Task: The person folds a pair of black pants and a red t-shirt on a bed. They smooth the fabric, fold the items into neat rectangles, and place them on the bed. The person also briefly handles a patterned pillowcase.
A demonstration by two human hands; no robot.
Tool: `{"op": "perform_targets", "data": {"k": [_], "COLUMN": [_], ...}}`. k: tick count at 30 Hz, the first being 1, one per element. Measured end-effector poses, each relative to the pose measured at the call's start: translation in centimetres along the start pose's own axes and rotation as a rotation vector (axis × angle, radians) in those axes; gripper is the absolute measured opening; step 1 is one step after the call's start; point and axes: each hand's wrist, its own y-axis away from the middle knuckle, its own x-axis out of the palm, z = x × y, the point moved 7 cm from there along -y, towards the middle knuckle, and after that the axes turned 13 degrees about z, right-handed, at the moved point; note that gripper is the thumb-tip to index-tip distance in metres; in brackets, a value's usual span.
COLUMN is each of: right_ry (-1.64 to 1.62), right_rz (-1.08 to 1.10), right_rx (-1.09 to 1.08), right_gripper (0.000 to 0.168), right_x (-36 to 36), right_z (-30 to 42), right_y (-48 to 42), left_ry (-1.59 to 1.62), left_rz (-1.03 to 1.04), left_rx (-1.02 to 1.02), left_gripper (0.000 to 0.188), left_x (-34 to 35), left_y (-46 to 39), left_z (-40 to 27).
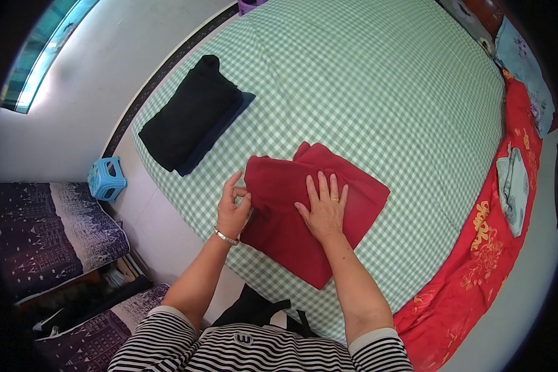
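A dark red garment [279, 223], partly folded, lies on the bed in front of me, with a bunched part sticking out at its far edge. My right hand [324, 204] rests flat on top of it, fingers spread, a gold-coloured ring on one finger. At the garment's left edge is my left hand [235, 207], with curled fingers and the thumb apart from the index finger; the fingertips are at the cloth, and no grip on it shows. Farther off to the left, a folded black garment [193, 114] lies over a dark blue one [214, 137].
Green-and-white checked cloth [353, 93] covers the bed. Along its right side runs a red patterned cover [488, 251] with a pale green folded cloth [512, 190] on it. A blue plastic stool [107, 179] stands left, near a dark patterned cover [51, 237].
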Motion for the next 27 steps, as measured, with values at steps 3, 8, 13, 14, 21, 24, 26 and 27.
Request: {"op": "perform_targets", "data": {"k": [3,8,13,14,21,24,26,27], "right_ry": [0.007,0.007,-0.001,-0.006,-0.064,-0.044,0.029,0.058], "right_rz": [0.002,0.003,-0.002,-0.007,-0.089,-0.139,-0.100,-0.083], "right_rx": [0.007,0.004,0.007,0.005,-0.101,-0.239,-0.137,-0.100], "right_gripper": [0.068,0.068,0.068,0.068,0.066,0.064,0.063,0.063], "right_x": [0.0,0.3,0.4,0.3,-0.7,0.2,0.3,0.3], "right_z": [-0.1,0.0,0.0,0.0,0.3,0.9,-0.9,-1.6], "right_y": [0.0,-0.1,-0.2,-0.2,0.9,1.8,2.1,2.2], "left_ry": [0.253,-0.139,-0.334,-0.296,-1.008,-0.952,-1.060,-1.115], "left_rz": [0.086,0.103,-0.040,-0.059,-0.342,0.053,0.238,0.305], "left_rx": [0.013,0.144,0.113,0.091,0.316,0.483,0.488,0.435], "left_gripper": [0.066,0.073,0.056,0.050,0.040,0.046,0.050,0.052], "left_x": [0.6,2.1,1.2,0.5,2.1,8.3,10.7,10.9], "left_y": [0.1,0.2,0.8,1.0,2.2,1.2,-0.3,-1.6], "left_z": [-0.4,-2.0,-2.5,-2.3,-8.7,-9.3,-8.2,-5.7]}}
